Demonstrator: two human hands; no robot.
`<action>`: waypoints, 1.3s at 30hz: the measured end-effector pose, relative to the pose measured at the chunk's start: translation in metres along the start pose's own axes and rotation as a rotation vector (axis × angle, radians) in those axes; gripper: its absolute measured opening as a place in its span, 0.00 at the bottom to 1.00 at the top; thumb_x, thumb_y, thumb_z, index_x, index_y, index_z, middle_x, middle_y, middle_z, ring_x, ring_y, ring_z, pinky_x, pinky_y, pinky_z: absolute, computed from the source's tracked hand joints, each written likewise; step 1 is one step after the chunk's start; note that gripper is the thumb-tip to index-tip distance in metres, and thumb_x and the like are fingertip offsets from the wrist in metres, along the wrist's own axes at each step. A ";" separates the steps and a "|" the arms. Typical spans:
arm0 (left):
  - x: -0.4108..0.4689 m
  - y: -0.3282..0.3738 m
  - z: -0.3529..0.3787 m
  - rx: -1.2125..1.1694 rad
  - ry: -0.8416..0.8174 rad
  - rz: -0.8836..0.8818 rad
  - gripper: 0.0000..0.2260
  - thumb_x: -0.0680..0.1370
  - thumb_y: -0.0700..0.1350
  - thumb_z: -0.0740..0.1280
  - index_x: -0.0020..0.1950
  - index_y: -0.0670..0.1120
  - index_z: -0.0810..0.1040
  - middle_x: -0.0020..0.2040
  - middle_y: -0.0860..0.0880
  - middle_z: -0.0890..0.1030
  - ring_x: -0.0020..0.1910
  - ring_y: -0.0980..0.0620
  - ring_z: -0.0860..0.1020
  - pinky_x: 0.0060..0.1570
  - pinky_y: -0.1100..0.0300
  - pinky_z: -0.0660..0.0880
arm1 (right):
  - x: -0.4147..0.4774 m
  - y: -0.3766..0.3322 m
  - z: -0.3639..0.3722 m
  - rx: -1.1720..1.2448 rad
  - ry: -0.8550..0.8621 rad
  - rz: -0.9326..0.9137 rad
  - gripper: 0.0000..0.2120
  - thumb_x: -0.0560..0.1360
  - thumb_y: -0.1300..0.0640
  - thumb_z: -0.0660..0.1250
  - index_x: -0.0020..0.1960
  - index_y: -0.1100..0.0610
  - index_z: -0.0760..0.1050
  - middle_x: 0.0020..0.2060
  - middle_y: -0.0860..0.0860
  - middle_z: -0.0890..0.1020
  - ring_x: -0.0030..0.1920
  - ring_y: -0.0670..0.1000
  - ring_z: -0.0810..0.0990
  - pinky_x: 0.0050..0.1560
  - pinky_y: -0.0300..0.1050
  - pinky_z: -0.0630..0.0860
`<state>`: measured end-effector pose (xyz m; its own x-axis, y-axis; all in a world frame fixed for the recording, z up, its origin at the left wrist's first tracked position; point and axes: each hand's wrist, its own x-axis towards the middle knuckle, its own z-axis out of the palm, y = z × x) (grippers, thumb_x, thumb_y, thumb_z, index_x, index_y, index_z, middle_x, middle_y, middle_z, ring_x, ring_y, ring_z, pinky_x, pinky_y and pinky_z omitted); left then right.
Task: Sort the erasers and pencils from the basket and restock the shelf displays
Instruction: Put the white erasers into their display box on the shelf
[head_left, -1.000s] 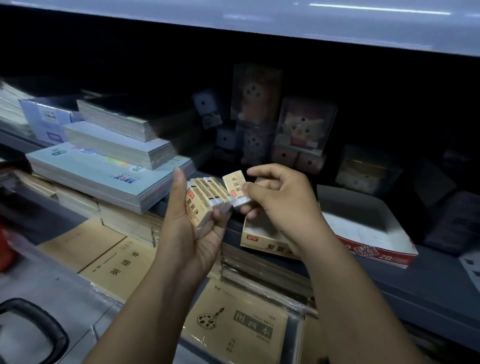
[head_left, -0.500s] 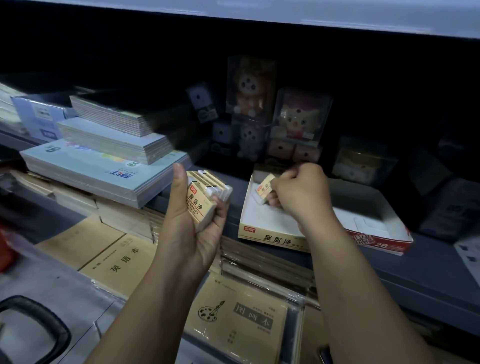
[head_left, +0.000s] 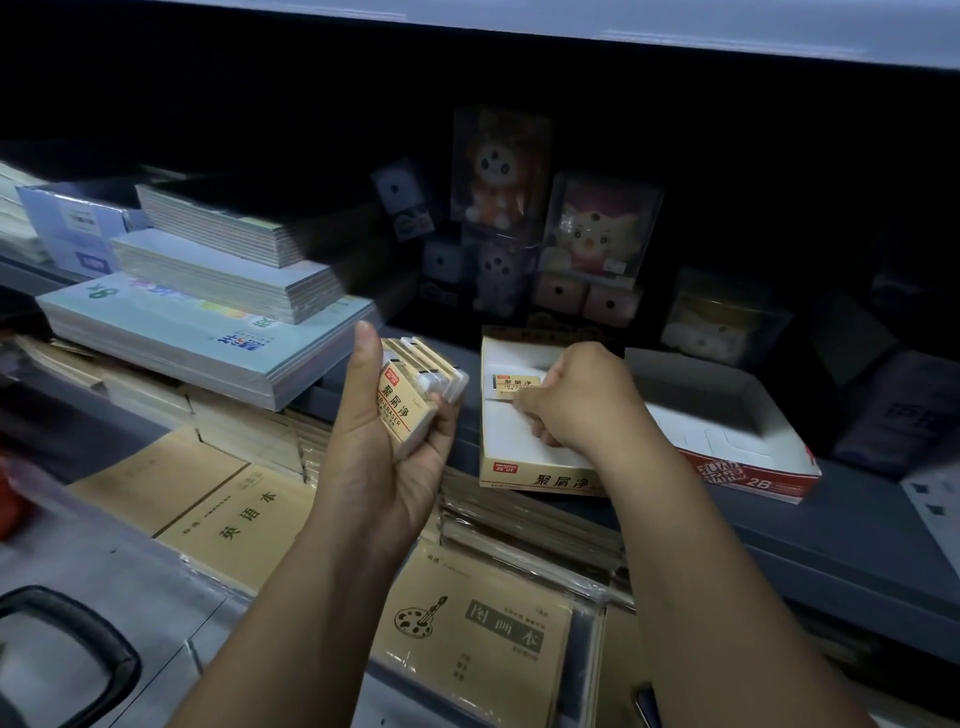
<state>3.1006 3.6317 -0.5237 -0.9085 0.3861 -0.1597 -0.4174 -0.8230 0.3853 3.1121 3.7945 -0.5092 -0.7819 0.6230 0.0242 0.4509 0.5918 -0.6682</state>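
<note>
A stack of erasers (head_left: 410, 395) in yellow and white sleeves stands in the left hand (head_left: 384, 467), held up in front of the shelf edge. The thumb lies straight up the left side of the stack, and the fingers (head_left: 445, 415) curl round its right side and grip it against the palm.

Just to the right, a single eraser (head_left: 514, 383) of the same kind lies flat, label up, toward the back of the yellow display box (head_left: 540, 477). The right hand (head_left: 582, 400) reaches into this box from the near side with its fingers (head_left: 523, 406) curled. Their tips meet the near edge of the eraser, but whether they pinch it or only touch it cannot be told, since the back of the hand hides the thumb.

The yellow display box sits at the front of the grey shelf (head_left: 831, 535). Beside it on the right, touching or nearly so, stands a red-and-white box (head_left: 748, 467) marked 2B. Behind both, in the dark at the back, are plush toys in clear cases (head_left: 597, 228).

To the left, stacks of pale notebooks (head_left: 208, 343) are piled stepwise on the same shelf. Below them, brown exercise books (head_left: 234, 514) lie on a lower level, some wrapped in clear plastic. A black handle (head_left: 109, 654) shows at the lower left corner.
</note>
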 end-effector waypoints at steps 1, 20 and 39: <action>-0.001 0.000 0.001 0.008 -0.006 0.000 0.32 0.68 0.57 0.76 0.66 0.40 0.78 0.60 0.39 0.80 0.63 0.44 0.79 0.34 0.66 0.78 | 0.001 0.000 0.002 -0.030 0.013 -0.001 0.13 0.70 0.51 0.75 0.48 0.59 0.81 0.45 0.57 0.84 0.44 0.58 0.85 0.48 0.53 0.84; 0.004 -0.001 0.002 0.033 0.003 0.017 0.33 0.71 0.58 0.74 0.71 0.41 0.75 0.57 0.42 0.79 0.61 0.47 0.77 0.31 0.67 0.77 | 0.010 -0.007 0.009 -0.305 0.043 -0.041 0.09 0.80 0.56 0.65 0.59 0.55 0.76 0.52 0.58 0.82 0.54 0.61 0.80 0.48 0.51 0.76; 0.008 -0.001 -0.002 0.093 -0.021 -0.007 0.24 0.76 0.60 0.71 0.63 0.45 0.76 0.54 0.43 0.77 0.56 0.46 0.74 0.24 0.70 0.68 | -0.007 -0.011 -0.007 -0.062 -0.092 0.004 0.05 0.79 0.61 0.61 0.48 0.60 0.74 0.34 0.60 0.84 0.22 0.55 0.80 0.28 0.45 0.79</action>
<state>3.0935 3.6344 -0.5275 -0.9046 0.4011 -0.1443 -0.4197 -0.7785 0.4667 3.1157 3.7869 -0.4973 -0.8147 0.5778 -0.0489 0.4778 0.6212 -0.6211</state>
